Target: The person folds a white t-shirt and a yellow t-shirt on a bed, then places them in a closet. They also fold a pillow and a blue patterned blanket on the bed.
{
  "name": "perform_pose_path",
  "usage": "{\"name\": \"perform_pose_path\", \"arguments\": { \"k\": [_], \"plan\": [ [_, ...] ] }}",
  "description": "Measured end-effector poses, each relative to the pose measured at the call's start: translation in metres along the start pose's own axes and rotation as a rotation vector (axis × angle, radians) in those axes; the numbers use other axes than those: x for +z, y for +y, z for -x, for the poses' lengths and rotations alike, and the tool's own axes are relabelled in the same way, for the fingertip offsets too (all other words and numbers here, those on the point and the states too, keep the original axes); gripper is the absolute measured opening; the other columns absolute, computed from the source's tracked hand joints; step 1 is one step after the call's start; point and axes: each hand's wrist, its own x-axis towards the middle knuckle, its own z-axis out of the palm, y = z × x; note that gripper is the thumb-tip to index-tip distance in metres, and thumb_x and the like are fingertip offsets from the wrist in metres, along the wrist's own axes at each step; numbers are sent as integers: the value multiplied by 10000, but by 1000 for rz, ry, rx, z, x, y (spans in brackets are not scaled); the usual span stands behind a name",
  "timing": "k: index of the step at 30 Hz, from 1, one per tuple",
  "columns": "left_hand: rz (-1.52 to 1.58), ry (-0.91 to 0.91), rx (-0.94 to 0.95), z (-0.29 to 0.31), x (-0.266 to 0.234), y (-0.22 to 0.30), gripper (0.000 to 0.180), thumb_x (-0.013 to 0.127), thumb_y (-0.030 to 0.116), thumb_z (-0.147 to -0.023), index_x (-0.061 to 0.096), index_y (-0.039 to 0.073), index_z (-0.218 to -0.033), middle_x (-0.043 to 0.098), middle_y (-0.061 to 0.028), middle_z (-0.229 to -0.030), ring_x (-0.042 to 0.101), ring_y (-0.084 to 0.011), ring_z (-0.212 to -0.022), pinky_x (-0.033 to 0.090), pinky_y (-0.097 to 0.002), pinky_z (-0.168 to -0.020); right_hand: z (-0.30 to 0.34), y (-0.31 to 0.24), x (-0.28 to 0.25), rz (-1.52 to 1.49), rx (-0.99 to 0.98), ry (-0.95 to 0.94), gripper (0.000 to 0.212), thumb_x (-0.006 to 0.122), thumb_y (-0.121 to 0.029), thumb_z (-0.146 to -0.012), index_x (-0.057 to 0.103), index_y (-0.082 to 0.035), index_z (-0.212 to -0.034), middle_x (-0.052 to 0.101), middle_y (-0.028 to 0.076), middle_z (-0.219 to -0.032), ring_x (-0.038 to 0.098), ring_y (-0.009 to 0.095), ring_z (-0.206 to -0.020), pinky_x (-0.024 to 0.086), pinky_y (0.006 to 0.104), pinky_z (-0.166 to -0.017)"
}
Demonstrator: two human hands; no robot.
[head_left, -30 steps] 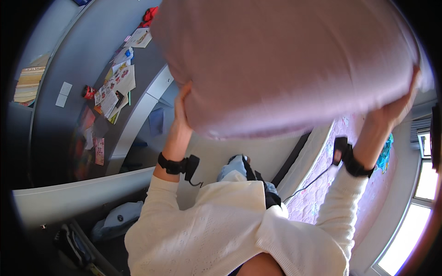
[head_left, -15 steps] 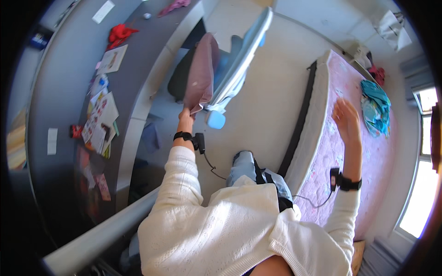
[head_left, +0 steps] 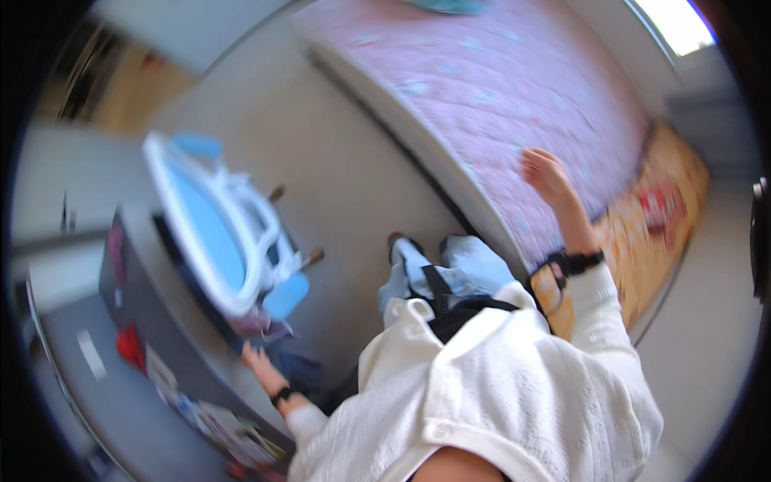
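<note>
While chair (head_left: pixel 210 229) overlaps mauve fabric (head_left: pixel 257 323) | visible end rightward | long axis hidden

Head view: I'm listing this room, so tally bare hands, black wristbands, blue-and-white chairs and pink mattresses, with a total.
Left hand, right hand: 2
Left black wristband, right black wristband: 2
Blue-and-white chair: 1
Pink mattress: 1
Total: 6

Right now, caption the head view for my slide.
Left hand near pink fabric and a blue-white chair, empty right hand by the mattress.
</note>
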Motion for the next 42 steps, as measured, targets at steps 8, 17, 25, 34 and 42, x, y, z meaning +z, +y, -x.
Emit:
{"name": "perform_pose_path", "arguments": {
  "k": [8,17,25,34,42],
  "plan": [
    [497,974,-109,-111,-102,246,335,669,43,-719,606,-1,-1045,621,-130,-971,600,-234,-871,520,-330,-696,33,29,-150,-16,-45,348,180,667,-165,-830,616,-57,-964,623,28,-836,582,105,-708,482,231,-621],
    [730,-381,297,-42,76,602,146,549,103,-920,582,61,-1056,599,-27,-991,557,-101,-891,437,-236,-781,167,164,-496,383,-67,1552,490,801,-313,-669,642,23,-988,664,107,-893,626,192,-811,492,330,-715],
    [394,-981,421,81,207,784,160,581,109,-913,600,37,-1055,625,-39,-958,592,-98,-869,489,-222,-796,331,221,-690,506,284,1706,855,779,-530,-652,535,110,-1162,584,239,-1176,550,310,-1131,426,382,-938],
    [99,-1258,396,132,267,849,185,588,138,-902,607,41,-1058,632,-34,-951,588,-87,-860,469,-211,-777,284,205,-708,231,-23,1357,752,819,-468,-631,602,59,-1122,658,169,-1075,634,259,-953,460,358,-859],
    [-124,-1527,403,169,351,895,224,606,167,-897,594,36,-1078,637,-44,-987,598,-116,-896,474,-238,-779,238,126,-621,247,283,1870,496,766,-348,-693,638,-70,-1084,680,155,-994,642,341,-937,489,402,-776]
  ]
}}
